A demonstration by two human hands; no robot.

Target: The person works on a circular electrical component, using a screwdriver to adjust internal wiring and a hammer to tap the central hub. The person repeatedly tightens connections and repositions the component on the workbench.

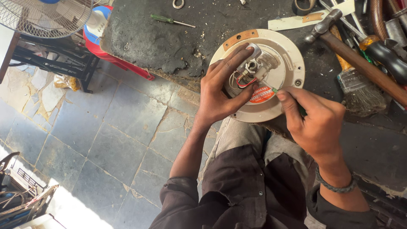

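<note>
Dark, grimy workbench (169, 38) with tools and a round cream fan housing (288, 70) on it.

Taking the housing as landmark: it lies at the bench's near edge, partly overhanging. Well to its upper left lies a green-handled screwdriver (171, 20). Just to its right a wooden-handled hammer (356, 59) lies slanted, its head above the housing's upper right rim. Right of the housing, under the hammer's handle, lies a worn paintbrush (354, 87). Above it lies a paper strip (311, 18).
</note>
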